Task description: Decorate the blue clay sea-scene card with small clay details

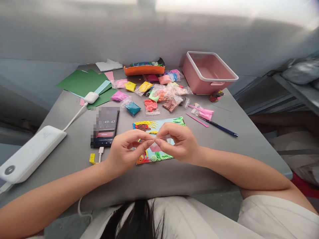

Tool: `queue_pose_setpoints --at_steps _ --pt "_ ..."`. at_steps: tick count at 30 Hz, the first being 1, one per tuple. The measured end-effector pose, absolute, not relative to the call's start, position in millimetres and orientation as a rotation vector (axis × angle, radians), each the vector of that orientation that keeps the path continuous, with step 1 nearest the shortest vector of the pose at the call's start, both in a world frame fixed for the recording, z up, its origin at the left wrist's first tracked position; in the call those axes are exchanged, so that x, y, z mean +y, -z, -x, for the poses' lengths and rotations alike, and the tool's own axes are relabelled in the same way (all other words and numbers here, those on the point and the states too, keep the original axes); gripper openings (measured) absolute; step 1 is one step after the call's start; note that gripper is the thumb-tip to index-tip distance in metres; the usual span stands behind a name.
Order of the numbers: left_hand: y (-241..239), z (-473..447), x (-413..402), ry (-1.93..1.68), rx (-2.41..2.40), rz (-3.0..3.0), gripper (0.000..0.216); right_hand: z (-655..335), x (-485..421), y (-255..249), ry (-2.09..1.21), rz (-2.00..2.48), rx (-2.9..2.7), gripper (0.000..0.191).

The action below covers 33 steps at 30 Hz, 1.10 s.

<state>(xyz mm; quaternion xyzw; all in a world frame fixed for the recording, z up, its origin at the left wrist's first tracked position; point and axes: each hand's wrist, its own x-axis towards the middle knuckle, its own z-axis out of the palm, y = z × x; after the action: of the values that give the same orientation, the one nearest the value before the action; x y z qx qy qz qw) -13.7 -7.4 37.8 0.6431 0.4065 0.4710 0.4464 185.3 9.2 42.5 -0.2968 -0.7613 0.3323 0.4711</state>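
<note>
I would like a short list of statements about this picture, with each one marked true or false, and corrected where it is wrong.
1. The bare left hand and bare right hand meet above a colourful rectangular card with raised decorations. True.
2. The pink rectangular plastic box with a white rim stands at the far left of the grey table. False: it stands at the far right.
3. A white oblong power bank lies to the left of the black rectangular phone. True.
4. The right hand grips the slim dark blue pen. False: the pen lies on the table, to the right of both hands.
</note>
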Motion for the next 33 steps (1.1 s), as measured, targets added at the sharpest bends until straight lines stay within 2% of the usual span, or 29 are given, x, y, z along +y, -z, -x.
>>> queue_pose_setpoints --at_steps 5,8,11,14,16,19,23,27,30,33 --pt "-38 16 -8 -1.155 0.990 -1.670 0.010 -185 8 -40 -1.155 0.836 -1.794 0.014" --pt "-47 20 3 -1.189 1.009 -1.544 0.012 -185 14 -39 -1.317 0.884 -1.640 0.031" --pt "-55 23 32 -1.324 1.079 -1.383 0.014 -187 26 -38 -1.268 0.928 -1.481 0.044" --pt "-57 26 77 -1.346 1.180 -1.233 0.014 -193 41 -36 -1.204 0.959 -1.392 0.038" --pt "-61 33 110 -1.169 1.343 -1.373 0.011 -197 50 -35 -1.204 0.987 -1.383 0.037" --pt "-73 52 153 -0.937 1.794 -1.875 0.031 -202 57 -33 -1.229 1.014 -1.410 0.035" --pt "-86 84 196 -0.696 2.003 -1.970 0.044 -205 57 -35 -1.254 1.002 -1.446 0.030" --pt "-72 98 230 -0.381 2.065 -1.936 0.040 -204 55 -39 -1.308 0.969 -1.483 0.027" --pt "-52 100 251 -0.425 2.021 -1.944 0.041 -204 55 -42 -1.321 0.975 -1.483 0.027" --pt "-38 103 266 -0.697 1.832 -2.032 0.040 -205 55 -43 -1.327 0.978 -1.483 0.027"
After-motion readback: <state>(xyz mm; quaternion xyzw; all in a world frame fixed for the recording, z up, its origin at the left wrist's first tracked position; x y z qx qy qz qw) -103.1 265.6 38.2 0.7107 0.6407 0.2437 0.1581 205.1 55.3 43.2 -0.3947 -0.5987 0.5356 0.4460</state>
